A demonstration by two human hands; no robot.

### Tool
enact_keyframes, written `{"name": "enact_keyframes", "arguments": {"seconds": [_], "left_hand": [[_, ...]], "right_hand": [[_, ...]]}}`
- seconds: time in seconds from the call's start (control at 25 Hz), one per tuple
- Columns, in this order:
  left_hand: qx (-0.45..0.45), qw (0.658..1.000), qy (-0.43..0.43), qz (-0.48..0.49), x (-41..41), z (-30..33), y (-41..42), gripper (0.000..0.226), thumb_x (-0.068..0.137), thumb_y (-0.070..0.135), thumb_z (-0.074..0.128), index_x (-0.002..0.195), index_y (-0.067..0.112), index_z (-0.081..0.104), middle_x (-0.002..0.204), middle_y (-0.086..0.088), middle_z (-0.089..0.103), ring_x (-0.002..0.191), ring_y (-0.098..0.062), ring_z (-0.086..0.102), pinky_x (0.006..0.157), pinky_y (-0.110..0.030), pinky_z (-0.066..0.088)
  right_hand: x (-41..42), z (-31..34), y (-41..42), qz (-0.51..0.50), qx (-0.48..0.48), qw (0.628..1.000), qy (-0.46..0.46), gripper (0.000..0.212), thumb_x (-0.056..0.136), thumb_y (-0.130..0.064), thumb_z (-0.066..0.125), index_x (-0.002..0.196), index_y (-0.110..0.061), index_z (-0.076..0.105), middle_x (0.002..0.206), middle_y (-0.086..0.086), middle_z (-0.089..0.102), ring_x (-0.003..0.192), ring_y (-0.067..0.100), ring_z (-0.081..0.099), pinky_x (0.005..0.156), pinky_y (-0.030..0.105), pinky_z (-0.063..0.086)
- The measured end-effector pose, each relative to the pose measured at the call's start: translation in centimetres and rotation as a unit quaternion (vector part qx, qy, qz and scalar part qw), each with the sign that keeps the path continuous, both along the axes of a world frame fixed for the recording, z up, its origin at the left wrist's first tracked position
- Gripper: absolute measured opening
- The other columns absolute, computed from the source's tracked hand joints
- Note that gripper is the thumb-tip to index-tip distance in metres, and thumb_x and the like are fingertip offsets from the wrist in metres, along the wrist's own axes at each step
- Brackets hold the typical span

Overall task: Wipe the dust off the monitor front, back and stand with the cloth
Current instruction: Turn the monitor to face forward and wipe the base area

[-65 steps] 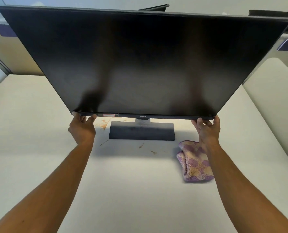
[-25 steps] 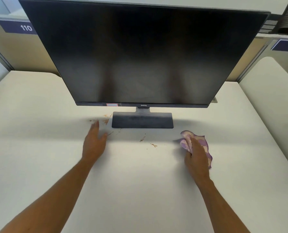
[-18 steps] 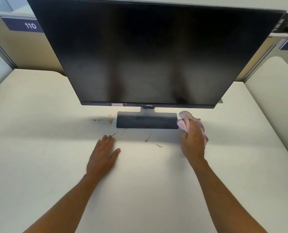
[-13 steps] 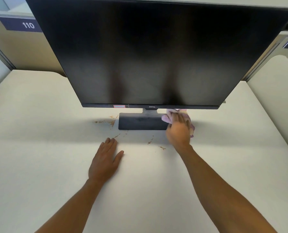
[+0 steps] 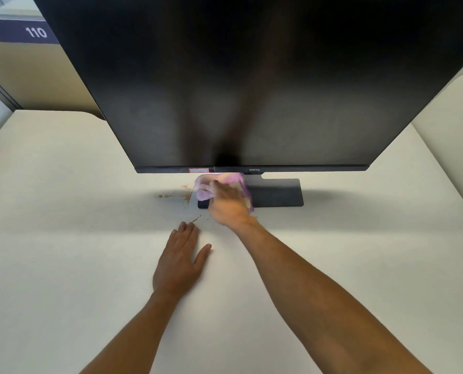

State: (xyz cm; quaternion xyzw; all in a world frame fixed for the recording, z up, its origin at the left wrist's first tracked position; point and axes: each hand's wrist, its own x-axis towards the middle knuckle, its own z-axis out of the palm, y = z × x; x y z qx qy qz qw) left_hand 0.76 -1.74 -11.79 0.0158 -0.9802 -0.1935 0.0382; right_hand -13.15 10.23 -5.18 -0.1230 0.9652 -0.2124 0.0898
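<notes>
A large black monitor (image 5: 252,90) fills the upper half of the view, its screen dark and tilted toward me. Under it lies the flat dark stand base (image 5: 276,194). My right hand (image 5: 229,205) grips a purple and yellow cloth (image 5: 231,179) and presses it on the left end of that base, just below the screen's bottom edge. The hand and cloth are blurred by motion. My left hand (image 5: 181,261) rests flat on the white desk (image 5: 62,265), fingers together, nothing in it, a little nearer to me than the base.
Brown crumbs or stains (image 5: 171,195) lie on the desk left of the base. A beige partition with a "110" label (image 5: 35,32) stands at the back left. Another white desk surface (image 5: 457,125) sits at the right.
My right hand picked the cloth up from the desk and swept it leftward across the stand base, from its right end to its left end. My left hand settled flat on the desk.
</notes>
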Motion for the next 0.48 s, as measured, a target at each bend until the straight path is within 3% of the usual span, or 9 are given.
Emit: {"name": "enact_keyframes", "arguments": {"seconds": [0.08,0.16,0.24,0.36,0.48], "left_hand": [[-0.004,1.000,0.003,-0.002,0.1,0.2,-0.1,0.074,0.094,0.060,0.026,0.144,0.009,0.045,0.152,-0.004,0.040,0.146,-0.015,0.023,0.119,-0.028,0.011],[-0.002,1.000,0.000,-0.005,0.2,0.3,-0.1,0.074,0.094,0.060,0.025,0.144,0.009,0.044,0.152,-0.004,0.040,0.146,-0.015,0.023,0.119,-0.028,0.010],[0.003,1.000,0.007,-0.004,0.2,0.3,-0.1,0.074,0.094,0.059,0.025,0.144,0.009,0.045,0.152,-0.004,0.040,0.146,-0.014,0.023,0.119,-0.028,0.011],[0.011,1.000,0.010,0.005,0.3,0.4,0.0,0.073,0.094,0.060,0.025,0.143,0.009,0.047,0.151,-0.003,0.041,0.145,-0.015,0.025,0.119,-0.027,0.012],[0.014,1.000,0.004,0.012,0.3,0.6,0.1,0.068,0.098,0.057,0.028,0.145,0.011,0.043,0.153,-0.001,0.038,0.146,-0.013,0.022,0.118,-0.022,0.007]], "right_hand": [[0.6,0.4,-1.7,0.059,-0.033,0.998,-0.017,0.037,0.096,-0.016,0.048,0.132,-0.023,0.047,0.115,0.013,0.060,0.081,0.023,0.051,0.067,0.031,0.043],[1.1,0.8,-2.0,0.093,-0.068,0.993,-0.026,0.049,0.096,-0.016,0.049,0.140,-0.035,0.040,0.124,0.010,0.057,0.092,0.025,0.058,0.079,0.033,0.052],[1.1,0.9,-1.1,0.097,-0.042,0.994,0.015,0.054,0.093,-0.012,0.053,0.139,-0.036,0.040,0.124,0.009,0.059,0.099,0.027,0.060,0.085,0.037,0.054],[0.1,1.0,2.1,0.023,-0.008,0.999,0.044,0.045,0.087,-0.006,0.052,0.125,-0.030,0.050,0.108,0.000,0.064,0.096,0.023,0.061,0.078,0.033,0.055],[-1.4,0.5,6.9,-0.068,0.022,0.997,-0.006,0.037,0.088,-0.012,0.050,0.122,-0.027,0.046,0.097,0.000,0.057,0.093,0.026,0.060,0.073,0.034,0.047]]}}
